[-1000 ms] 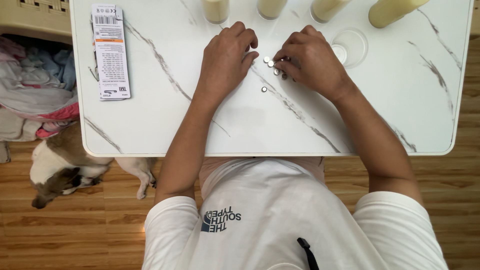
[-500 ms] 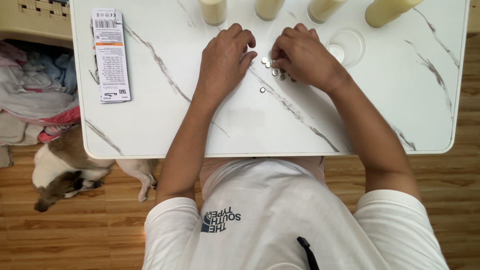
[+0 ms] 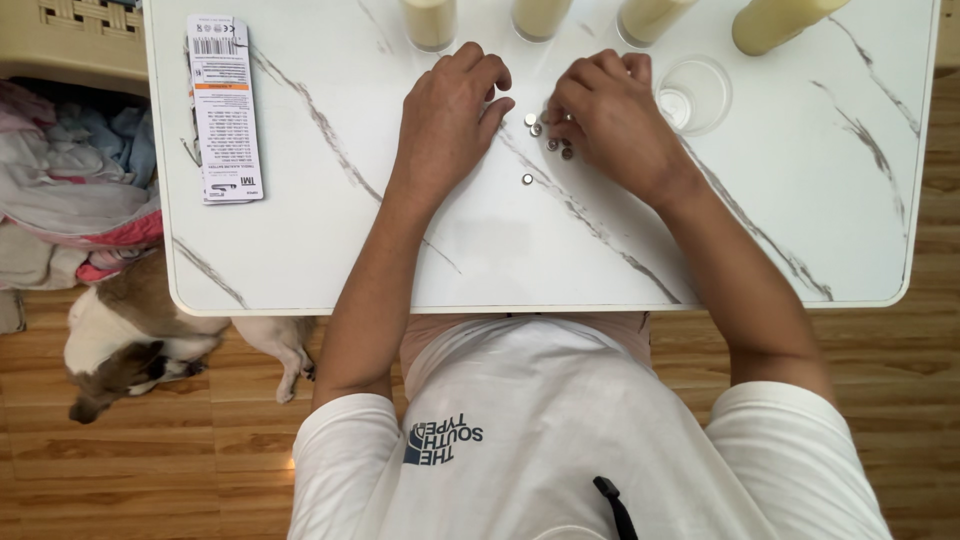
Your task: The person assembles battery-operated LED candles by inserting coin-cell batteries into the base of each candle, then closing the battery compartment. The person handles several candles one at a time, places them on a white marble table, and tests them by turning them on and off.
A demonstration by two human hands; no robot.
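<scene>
My left hand (image 3: 447, 112) lies palm down on the white marble table (image 3: 300, 250). Its fingers are bent a little and loose, and it holds nothing. The fingertips sit just beside a bunch of small round silver batteries (image 3: 548, 135). My right hand (image 3: 608, 112) is curled over the same little bunch, with the fingers tucked in and touching the batteries. I cannot tell if it is pinching one. One more battery (image 3: 527, 180) lies alone, a bit nearer to me.

Just beside my right hand stands a small clear cup (image 3: 694, 95). It looks like it has nothing in it. Along the far edge of the table stand four pale yellow candles (image 3: 430, 22).

Far off to my left, a long flat card pack (image 3: 224, 108) lies on the table. It is white with an orange stripe and small black print.
</scene>
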